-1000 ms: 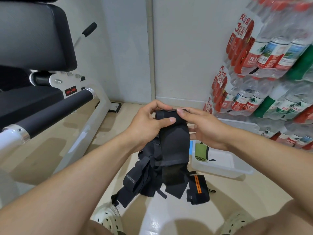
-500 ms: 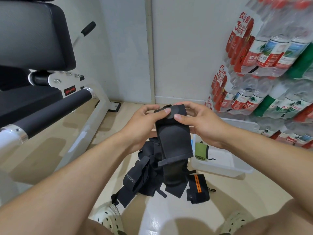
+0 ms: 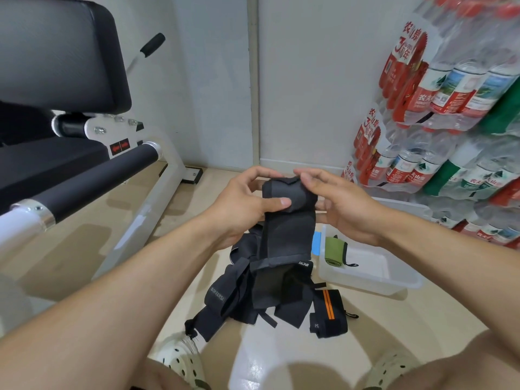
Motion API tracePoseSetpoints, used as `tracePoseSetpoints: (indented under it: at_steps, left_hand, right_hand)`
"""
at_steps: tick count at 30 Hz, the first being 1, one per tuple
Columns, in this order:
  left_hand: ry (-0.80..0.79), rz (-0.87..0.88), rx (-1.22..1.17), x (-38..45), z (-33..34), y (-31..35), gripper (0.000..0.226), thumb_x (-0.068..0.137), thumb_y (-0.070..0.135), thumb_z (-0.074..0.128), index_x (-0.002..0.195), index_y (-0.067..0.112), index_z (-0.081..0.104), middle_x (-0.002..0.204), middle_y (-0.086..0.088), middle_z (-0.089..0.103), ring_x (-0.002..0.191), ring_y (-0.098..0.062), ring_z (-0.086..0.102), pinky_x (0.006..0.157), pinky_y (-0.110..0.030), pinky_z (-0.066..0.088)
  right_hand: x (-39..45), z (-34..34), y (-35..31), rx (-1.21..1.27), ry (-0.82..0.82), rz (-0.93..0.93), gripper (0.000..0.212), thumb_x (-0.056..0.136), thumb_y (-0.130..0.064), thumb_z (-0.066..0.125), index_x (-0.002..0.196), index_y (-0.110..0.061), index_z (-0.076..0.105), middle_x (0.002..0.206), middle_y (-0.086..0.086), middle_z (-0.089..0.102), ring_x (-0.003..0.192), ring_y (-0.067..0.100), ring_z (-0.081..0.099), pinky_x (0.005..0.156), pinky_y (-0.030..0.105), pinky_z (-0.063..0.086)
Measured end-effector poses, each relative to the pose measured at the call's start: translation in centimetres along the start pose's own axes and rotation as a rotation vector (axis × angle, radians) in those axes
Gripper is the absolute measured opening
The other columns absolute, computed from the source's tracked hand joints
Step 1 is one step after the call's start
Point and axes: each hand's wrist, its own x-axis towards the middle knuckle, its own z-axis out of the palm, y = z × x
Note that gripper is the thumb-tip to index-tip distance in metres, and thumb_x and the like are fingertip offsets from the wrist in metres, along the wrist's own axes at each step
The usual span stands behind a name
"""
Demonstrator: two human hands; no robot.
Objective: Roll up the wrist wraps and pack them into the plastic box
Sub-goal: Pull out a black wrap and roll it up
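Both hands hold a dark grey wrist wrap (image 3: 284, 237) in mid-air; its top end is curled into a small roll and the rest hangs down. My left hand (image 3: 242, 204) pinches the roll from the left with the thumb across it. My right hand (image 3: 340, 204) grips it from the right. On the floor beneath lies a heap of loose black wraps (image 3: 236, 294). A rolled black wrap with an orange stripe (image 3: 327, 312) sits beside the heap. The clear plastic box (image 3: 394, 285) on the floor at right holds a rolled green wrap (image 3: 334, 250).
A gym machine with black pads and a white frame (image 3: 157, 190) fills the left. Shrink-wrapped packs of water bottles (image 3: 450, 130) are stacked at the right behind the box. My feet in white perforated clogs (image 3: 180, 358) stand at the bottom.
The top end of the held wrap has been turned over into a roll. The hanging length has shortened and both hands have shifted slightly as they roll.
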Motion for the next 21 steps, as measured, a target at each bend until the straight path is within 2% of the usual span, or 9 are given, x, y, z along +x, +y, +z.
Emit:
tracePoseSetpoints:
  at_steps: [2,4,8,12,15,18,21]
  left_hand:
    - [-0.027,0.028,0.025,-0.14,0.18,-0.20,0.041,0.080,-0.011,0.077,0.111,0.013,0.066,0.115,-0.008,0.067,0.081,-0.018,0.075,0.065,-0.027,0.059]
    - [-0.036,0.046,0.065,-0.13,0.18,-0.42,0.043,0.079,-0.012,0.077,0.109,0.017,0.065,0.117,-0.006,0.066,0.082,-0.016,0.075,0.066,-0.027,0.059]
    - [-0.026,0.075,0.123,-0.05,0.02,-0.66,0.045,0.079,-0.013,0.076,0.109,0.019,0.064,0.117,-0.004,0.065,0.075,-0.009,0.073,0.066,-0.022,0.057]
    - [-0.047,0.073,0.159,-0.03,-0.25,-0.92,0.046,0.079,-0.015,0.075,0.108,0.019,0.064,0.116,-0.004,0.064,0.074,-0.008,0.071,0.067,-0.021,0.057]
    - [-0.040,0.070,0.148,-0.16,-0.04,-0.84,0.047,0.078,-0.015,0.076,0.111,0.017,0.063,0.117,-0.004,0.065,0.074,-0.007,0.071,0.066,-0.020,0.056]
    - [-0.019,0.046,0.092,-0.13,0.15,-0.62,0.051,0.080,-0.012,0.076,0.121,0.015,0.061,0.119,-0.006,0.066,0.080,-0.008,0.073,0.064,-0.021,0.056]
    - [-0.042,-0.033,0.041,-0.01,0.01,-0.53,0.046,0.085,0.001,0.077,0.124,0.018,0.062,0.123,-0.009,0.067,0.097,-0.019,0.075,0.073,-0.032,0.061]
  right_hand:
    - [-0.19,0.06,0.10,-0.067,-0.042,0.030,0.049,0.095,-0.052,0.054,0.134,-0.024,0.064,0.125,0.001,0.073,0.116,0.024,0.068,0.105,0.045,0.053]
    - [-0.37,0.13,0.20,-0.111,-0.065,0.042,0.045,0.100,-0.051,0.050,0.133,-0.025,0.065,0.126,0.000,0.073,0.118,0.024,0.067,0.106,0.046,0.052]
    - [-0.51,0.02,-0.18,-0.104,-0.049,0.070,0.036,0.099,-0.043,0.058,0.125,-0.020,0.069,0.121,0.005,0.074,0.110,0.024,0.071,0.106,0.049,0.052]
    - [-0.68,-0.18,-0.36,-0.116,-0.106,0.176,0.033,0.099,-0.041,0.061,0.121,-0.019,0.068,0.115,0.009,0.074,0.108,0.027,0.072,0.098,0.040,0.056]
    - [-0.71,-0.22,-0.36,-0.089,-0.093,0.155,0.033,0.100,-0.036,0.061,0.126,-0.017,0.067,0.122,0.010,0.073,0.117,0.030,0.068,0.105,0.044,0.053]
    - [-0.63,-0.11,-0.60,-0.057,-0.057,0.098,0.029,0.101,-0.030,0.060,0.127,-0.020,0.068,0.123,0.006,0.073,0.118,0.030,0.068,0.107,0.048,0.051]
    - [-0.55,-0.19,-0.72,-0.050,-0.028,0.067,0.029,0.099,-0.025,0.065,0.128,-0.019,0.066,0.126,0.007,0.072,0.114,0.029,0.070,0.102,0.050,0.055]
